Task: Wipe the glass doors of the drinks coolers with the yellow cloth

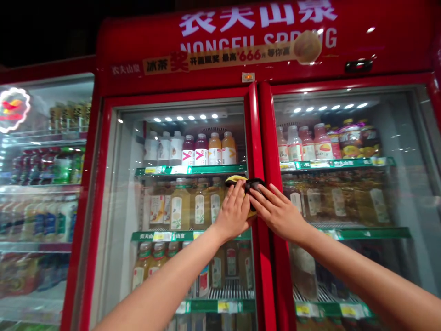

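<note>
A folded yellow and black cloth (237, 179) lies pressed against the red door frame of a glass-front drinks cooler, partly hidden under the fingers. My left hand (234, 209) holds its left side, fingers stretched upward over it, at the edge of the left glass door (127, 202). My right hand (277, 211) reaches in from the right, its fingertips holding the dark part of the cloth against the red frame (255, 138). The hands meet at the seam between the two doors, and the palms' undersides are hidden.
Bottles (215, 149) stand on shelves behind the left door, and more bottles (322, 140) behind the right door (418, 193). A red header panel (131, 37) with white lettering spans the top. Another lit cooler (37, 248) stands at the left. A small orange-lit switch (248, 77) sits above the doors.
</note>
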Available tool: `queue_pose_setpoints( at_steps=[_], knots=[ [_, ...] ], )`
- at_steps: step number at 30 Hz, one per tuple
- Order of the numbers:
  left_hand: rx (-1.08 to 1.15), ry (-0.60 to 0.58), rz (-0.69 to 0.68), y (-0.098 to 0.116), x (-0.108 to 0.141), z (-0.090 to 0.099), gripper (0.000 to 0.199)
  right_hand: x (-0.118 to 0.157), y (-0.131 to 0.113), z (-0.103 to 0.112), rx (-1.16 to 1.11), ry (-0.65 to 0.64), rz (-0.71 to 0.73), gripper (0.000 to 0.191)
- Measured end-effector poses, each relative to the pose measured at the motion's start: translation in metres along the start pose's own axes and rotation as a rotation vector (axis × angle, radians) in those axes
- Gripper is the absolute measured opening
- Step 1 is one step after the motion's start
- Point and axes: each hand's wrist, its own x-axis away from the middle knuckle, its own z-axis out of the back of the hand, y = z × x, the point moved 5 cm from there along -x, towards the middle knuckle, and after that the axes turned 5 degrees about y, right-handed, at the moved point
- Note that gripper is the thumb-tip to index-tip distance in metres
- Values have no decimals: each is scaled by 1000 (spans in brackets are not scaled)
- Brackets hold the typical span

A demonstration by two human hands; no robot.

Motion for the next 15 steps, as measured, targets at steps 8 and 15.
queue_pose_setpoints(
  at_steps=[8,15],
  knots=[
    [7,206,388,-71,-70,15,53,-74,54,-3,-75,208,-202,41],
    [506,446,590,-92,-87,20,38,-91,38,-10,-96,257,-193,59]
  ],
)
